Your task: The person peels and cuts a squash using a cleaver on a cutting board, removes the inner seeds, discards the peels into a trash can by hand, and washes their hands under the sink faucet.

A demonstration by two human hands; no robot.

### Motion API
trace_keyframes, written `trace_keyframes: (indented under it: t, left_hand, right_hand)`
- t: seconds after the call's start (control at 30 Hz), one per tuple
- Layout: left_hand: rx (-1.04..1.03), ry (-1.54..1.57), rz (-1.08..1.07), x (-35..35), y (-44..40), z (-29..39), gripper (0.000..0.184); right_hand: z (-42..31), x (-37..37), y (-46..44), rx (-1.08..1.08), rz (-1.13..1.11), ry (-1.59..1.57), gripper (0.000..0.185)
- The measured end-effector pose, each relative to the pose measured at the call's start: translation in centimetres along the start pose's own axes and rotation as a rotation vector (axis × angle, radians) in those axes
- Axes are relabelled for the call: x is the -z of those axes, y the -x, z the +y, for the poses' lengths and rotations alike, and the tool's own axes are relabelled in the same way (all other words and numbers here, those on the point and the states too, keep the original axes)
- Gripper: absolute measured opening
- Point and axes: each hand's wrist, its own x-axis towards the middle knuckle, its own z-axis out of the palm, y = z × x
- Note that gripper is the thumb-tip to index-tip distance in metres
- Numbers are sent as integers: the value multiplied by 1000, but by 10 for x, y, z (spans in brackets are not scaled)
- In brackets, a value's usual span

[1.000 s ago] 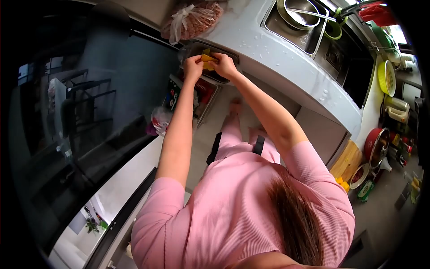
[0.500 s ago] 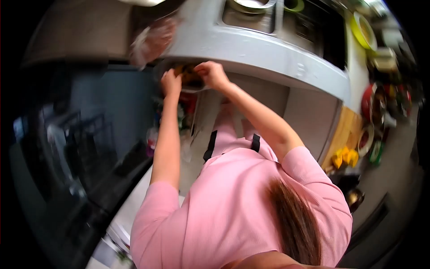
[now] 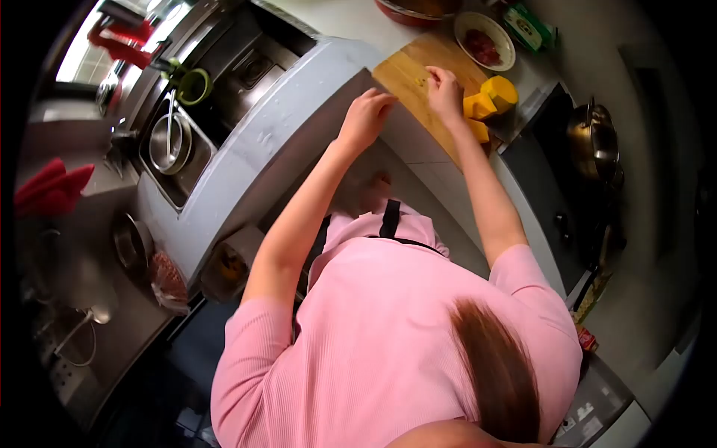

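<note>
My right hand [image 3: 446,95] hovers over the wooden cutting board [image 3: 407,71], fingers bent and slightly apart, with nothing visible in them. Small yellow scraps [image 3: 420,81] lie on the board just left of its fingertips. Beside my right wrist sit several chunks of peeled pumpkin [image 3: 499,94]. My left hand [image 3: 366,119] is in the air by the board's left corner, at the counter's front edge. Its fingers are loosely curled and I see nothing held in them.
A plate of raw meat [image 3: 482,45] and a red bowl [image 3: 418,9] stand behind the board. To the right is a stove with a metal pot [image 3: 594,138]. The sink [image 3: 258,71] lies left, a bin with yellow scraps [image 3: 228,269] below it.
My view has turned to the right. Both hands have left the bin holding yellow scraps and come over to the cutting board area.
</note>
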Motion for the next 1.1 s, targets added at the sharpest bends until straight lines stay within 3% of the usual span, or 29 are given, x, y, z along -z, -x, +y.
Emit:
trace_keyframes:
  t: [0.2, 0.33, 0.63, 0.83, 1.1]
  left_hand:
    - [-174, -157, -75, -75, -88, -32, 25]
    - [-163, -214, -309, -75, -95, -33, 37]
    - [-439, -129, -660, -45, -98, -52, 39]
    - [-752, -190, -596, -32, -96, -66, 39]
    - [-906, -195, -656, -29, -101, -75, 29]
  right_hand:
    - [80, -4, -29, 165, -264, 129, 34]
    - [70, -6, -18, 139, -284, 138, 28]
    - [18, -10, 45, 38, -207, 230, 32]
    - [-5, -14, 72, 23, -86, 239, 29]
    - [-12, -16, 78, 35, 2, 199, 19]
